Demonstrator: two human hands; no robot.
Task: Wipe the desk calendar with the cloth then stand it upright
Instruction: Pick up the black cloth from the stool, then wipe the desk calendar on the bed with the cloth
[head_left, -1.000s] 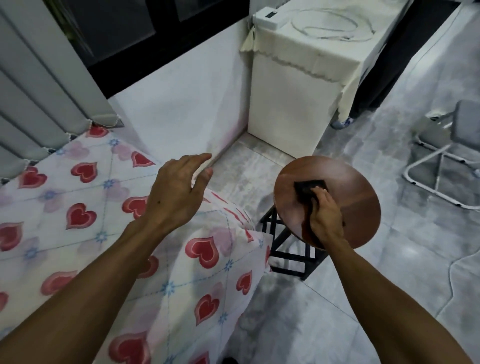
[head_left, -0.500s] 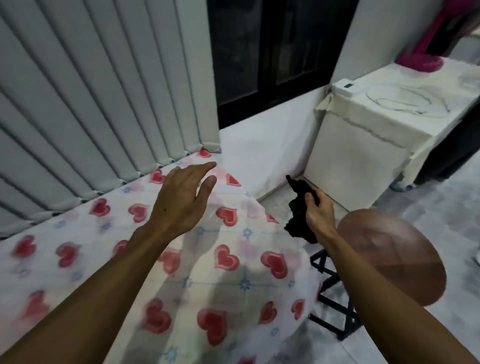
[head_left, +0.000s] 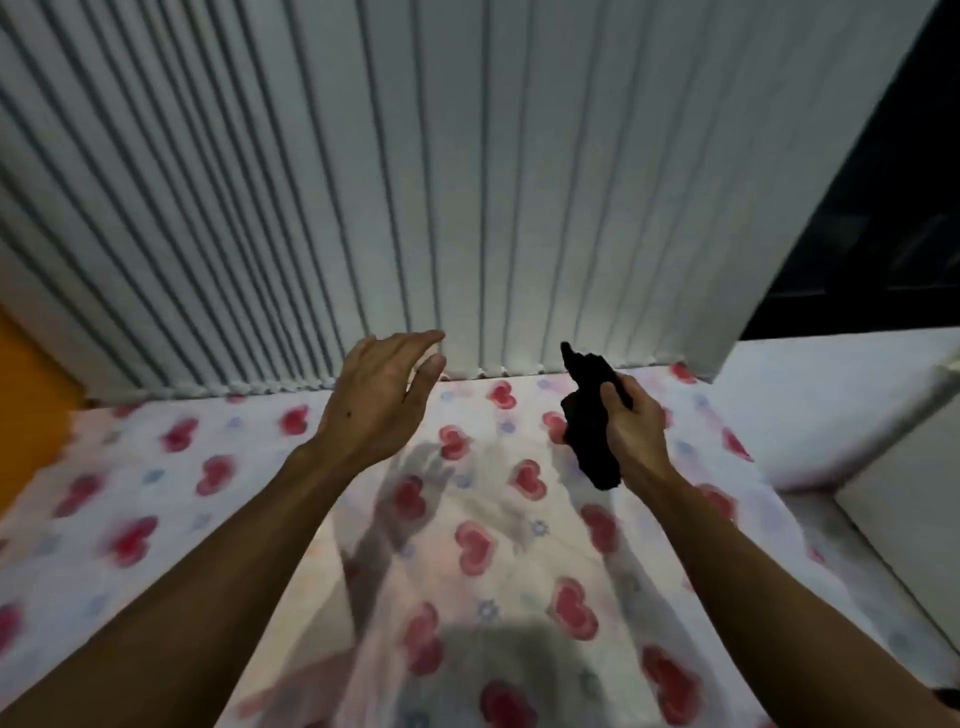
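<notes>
White vertical blinds (head_left: 467, 182) hang behind the heart-printed table (head_left: 467, 545). The right hand (head_left: 631, 431) has its grip clenched on the black cloth (head_left: 589, 415), soft and light. The left hand (head_left: 379, 400) is released and empty. The desk calendar is not visible; probably light, best held by its edges.

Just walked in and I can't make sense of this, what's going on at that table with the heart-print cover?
A person stands over the table with the heart-print cover, both arms stretched out above it. The right hand grips a crumpled dark cloth, held up off the cover. The left hand is open and empty, fingers spread, hovering near the white vertical blinds at the table's far edge. No desk calendar is in view, so no wiping has started.
</notes>
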